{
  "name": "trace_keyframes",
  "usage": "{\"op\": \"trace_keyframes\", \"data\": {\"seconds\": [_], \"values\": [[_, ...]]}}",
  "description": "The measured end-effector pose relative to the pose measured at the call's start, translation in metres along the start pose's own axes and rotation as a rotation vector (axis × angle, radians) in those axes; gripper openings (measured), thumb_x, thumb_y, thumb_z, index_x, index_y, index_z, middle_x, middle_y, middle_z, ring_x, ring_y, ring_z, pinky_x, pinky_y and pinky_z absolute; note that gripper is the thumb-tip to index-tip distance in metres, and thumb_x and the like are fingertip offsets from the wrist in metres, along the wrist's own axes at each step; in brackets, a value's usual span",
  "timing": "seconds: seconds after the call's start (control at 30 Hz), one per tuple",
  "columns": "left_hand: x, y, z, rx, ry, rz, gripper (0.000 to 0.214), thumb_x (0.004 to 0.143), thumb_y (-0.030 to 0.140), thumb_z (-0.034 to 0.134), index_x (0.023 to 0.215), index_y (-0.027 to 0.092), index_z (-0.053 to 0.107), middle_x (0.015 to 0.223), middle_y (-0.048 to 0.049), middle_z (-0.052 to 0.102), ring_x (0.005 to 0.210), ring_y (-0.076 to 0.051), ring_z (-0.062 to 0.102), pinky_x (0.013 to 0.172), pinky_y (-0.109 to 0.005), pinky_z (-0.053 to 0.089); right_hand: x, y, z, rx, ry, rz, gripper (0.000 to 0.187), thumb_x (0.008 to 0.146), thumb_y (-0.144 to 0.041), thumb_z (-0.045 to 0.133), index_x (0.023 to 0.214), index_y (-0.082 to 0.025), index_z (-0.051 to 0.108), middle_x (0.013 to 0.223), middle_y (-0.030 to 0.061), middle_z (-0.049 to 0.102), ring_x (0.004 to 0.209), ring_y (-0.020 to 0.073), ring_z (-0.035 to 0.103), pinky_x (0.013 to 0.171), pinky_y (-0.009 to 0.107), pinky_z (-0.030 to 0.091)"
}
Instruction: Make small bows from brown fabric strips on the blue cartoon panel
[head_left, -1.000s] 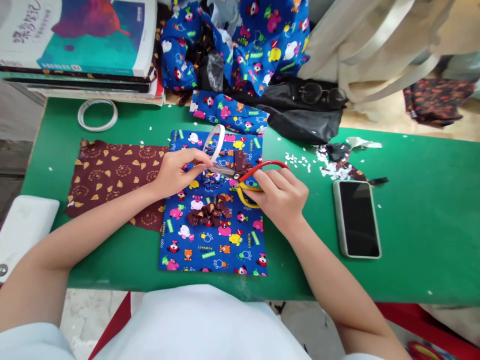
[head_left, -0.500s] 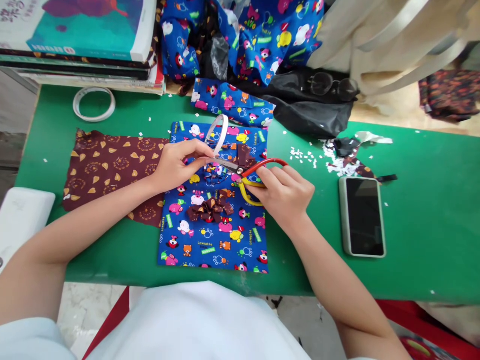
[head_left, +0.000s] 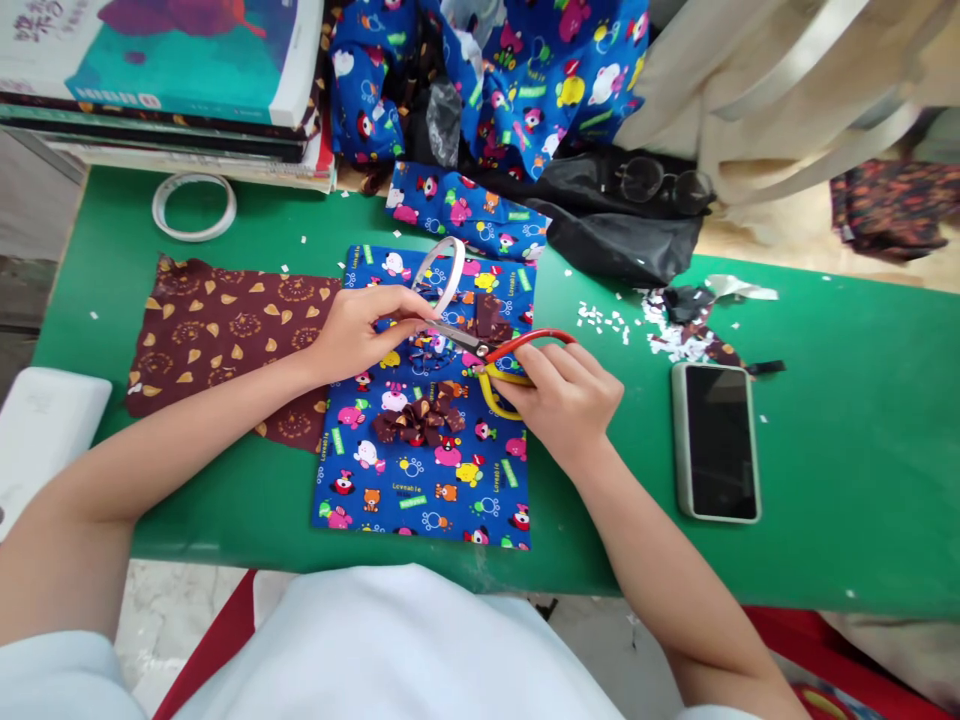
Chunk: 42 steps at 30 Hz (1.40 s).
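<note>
My left hand [head_left: 375, 335] has its thumb and fingertips pinched together at the edge of a narrow white tape roll [head_left: 452, 278], which stands on its rim. In my right hand [head_left: 574, 395] are scissors [head_left: 517, 345] with one red and one yellow handle loop. Their blades point left and meet my left fingertips; any strip of tape between them is too small to make out. Below lies a blue cartoon-print cloth [head_left: 427, 510]. On it sit a small heap of brown fabric scraps [head_left: 420, 418] and a brown piece [head_left: 491, 315] behind the scissors.
Brown patterned cloth [head_left: 217, 320] lies under my left forearm. Another tape roll [head_left: 194, 234] and a book stack [head_left: 187, 75] are at back left. White paper bits [head_left: 679, 340] and a phone [head_left: 716, 440] lie right. Glasses [head_left: 664, 183] rest on a black pouch [head_left: 622, 235].
The view has shifted slightly. My right hand and the scissors handles have dipped a little, while my left hand keeps its pinch at the tape roll.
</note>
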<state>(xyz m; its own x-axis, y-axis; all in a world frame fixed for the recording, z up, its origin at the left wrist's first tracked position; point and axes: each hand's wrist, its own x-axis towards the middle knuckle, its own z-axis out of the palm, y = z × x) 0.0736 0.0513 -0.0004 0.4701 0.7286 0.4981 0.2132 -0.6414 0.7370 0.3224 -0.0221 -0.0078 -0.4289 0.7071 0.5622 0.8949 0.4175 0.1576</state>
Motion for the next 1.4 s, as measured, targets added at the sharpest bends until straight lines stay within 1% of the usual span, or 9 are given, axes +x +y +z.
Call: {"op": "trace_keyframes", "data": {"seconds": [0.1,0.33,0.47,0.57,0.67,0.83,1.13,1.3,1.4], "values": [[0.0,0.0,0.001,-0.017,0.001,-0.006,0.011,0.087,0.025,0.061,0.088,0.018,0.069,0.084,-0.0028,0.075,0.076,-0.012,0.071,0.072,-0.02,0.057,0.001,0.0,0.0,-0.006,0.026,-0.004,0.018,0.085,-0.038,0.063,0.079,-0.021,0.063,0.055,-0.0003,0.057,0.056,0.0141,0.047,0.051,0.026,0.037],[-0.003,-0.002,0.002,-0.052,0.025,-0.09,0.015,0.087,0.032,0.063,0.088,0.018,0.069,0.086,-0.0034,0.074,0.078,-0.013,0.07,0.069,-0.021,0.057,-0.002,-0.002,0.003,0.045,-0.038,0.059,0.02,0.088,-0.04,0.058,0.08,-0.022,0.065,0.062,0.0021,0.06,0.059,0.0151,0.049,0.054,0.027,0.034],[-0.004,-0.002,0.002,-0.067,0.043,-0.08,0.01,0.085,0.025,0.063,0.087,0.017,0.069,0.086,-0.003,0.074,0.078,-0.012,0.07,0.07,-0.02,0.057,0.001,-0.004,0.001,0.022,-0.006,0.033,0.019,0.087,-0.038,0.059,0.08,-0.021,0.064,0.061,0.0012,0.06,0.058,0.0143,0.049,0.054,0.026,0.034],[-0.005,-0.003,0.003,-0.088,0.054,-0.068,0.007,0.084,0.02,0.063,0.086,0.016,0.068,0.085,-0.0033,0.073,0.077,-0.011,0.07,0.07,-0.018,0.056,0.004,-0.006,-0.001,-0.022,0.059,0.008,0.02,0.085,-0.036,0.062,0.072,-0.02,0.061,0.056,-0.0014,0.058,0.055,0.0124,0.047,0.05,0.025,0.032],[-0.005,-0.003,0.003,-0.099,0.049,-0.077,0.007,0.084,0.022,0.065,0.086,0.015,0.068,0.083,-0.0035,0.073,0.076,-0.011,0.07,0.07,-0.018,0.056,0.005,-0.007,-0.001,-0.045,0.093,-0.002,0.021,0.084,-0.035,0.064,0.07,-0.02,0.059,0.054,-0.0029,0.058,0.053,0.0115,0.045,0.049,0.024,0.03],[-0.004,-0.001,0.002,-0.08,0.047,-0.076,0.009,0.084,0.023,0.064,0.085,0.015,0.068,0.082,-0.0035,0.073,0.075,-0.011,0.07,0.07,-0.019,0.057,0.003,-0.007,0.001,-0.02,0.095,0.009,0.019,0.085,-0.035,0.064,0.073,-0.02,0.062,0.056,-0.002,0.061,0.055,0.0118,0.046,0.051,0.025,0.028],[-0.005,0.003,-0.001,0.003,0.062,0.024,0.005,0.084,0.018,0.064,0.085,0.016,0.069,0.085,-0.0028,0.075,0.076,-0.01,0.072,0.07,-0.017,0.056,0.0,-0.005,0.003,0.051,0.057,0.062,0.025,0.086,-0.041,0.062,0.071,-0.021,0.063,0.052,-0.0014,0.056,0.053,0.0117,0.045,0.05,0.026,0.027],[-0.007,0.006,-0.007,0.059,0.036,0.036,0.011,0.088,0.022,0.061,0.082,0.018,0.07,0.087,-0.0028,0.076,0.081,-0.011,0.073,0.074,-0.019,0.057,0.001,-0.005,0.005,0.137,0.069,0.052,0.02,0.082,-0.038,0.066,0.072,-0.021,0.063,0.053,-0.0023,0.058,0.054,0.0106,0.048,0.051,0.024,0.033],[-0.007,0.008,-0.008,0.091,0.035,0.102,0.012,0.089,0.02,0.059,0.083,0.018,0.069,0.088,-0.0034,0.076,0.082,-0.011,0.073,0.074,-0.018,0.057,0.002,-0.005,0.005,0.167,0.078,0.043,0.018,0.081,-0.035,0.068,0.072,-0.021,0.063,0.054,-0.0028,0.059,0.053,0.0101,0.048,0.051,0.022,0.035]]}}
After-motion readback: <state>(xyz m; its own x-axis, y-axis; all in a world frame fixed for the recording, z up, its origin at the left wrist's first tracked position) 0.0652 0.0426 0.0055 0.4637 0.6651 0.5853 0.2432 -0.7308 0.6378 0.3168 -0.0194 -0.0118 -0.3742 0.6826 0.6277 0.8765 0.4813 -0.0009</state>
